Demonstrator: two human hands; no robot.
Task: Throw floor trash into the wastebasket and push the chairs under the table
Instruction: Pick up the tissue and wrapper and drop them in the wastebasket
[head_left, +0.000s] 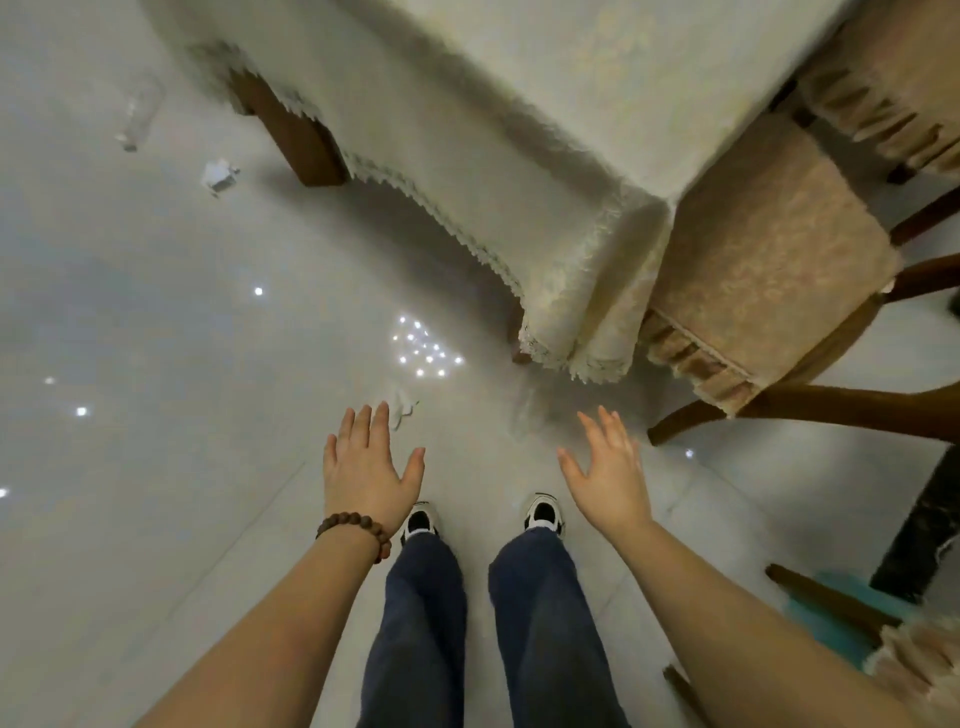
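We are holding our left hand (366, 467) and right hand (610, 470) out flat and empty, so we should be bending down slowly for the crumpled paper (402, 410) lying on the floor (156, 322) just past our left fingertips.

Person, seen from above. Forearms bare, no sleeves in view. Left wrist: bracelet (358, 531) of round dark-brown wooden beads, single strand. Right wrist: unadorned. Legs: dark blue trousers (423, 623), loose and wide at the hem. Feet: white sneakers (544, 512) with black panels, toes showing past the hems.
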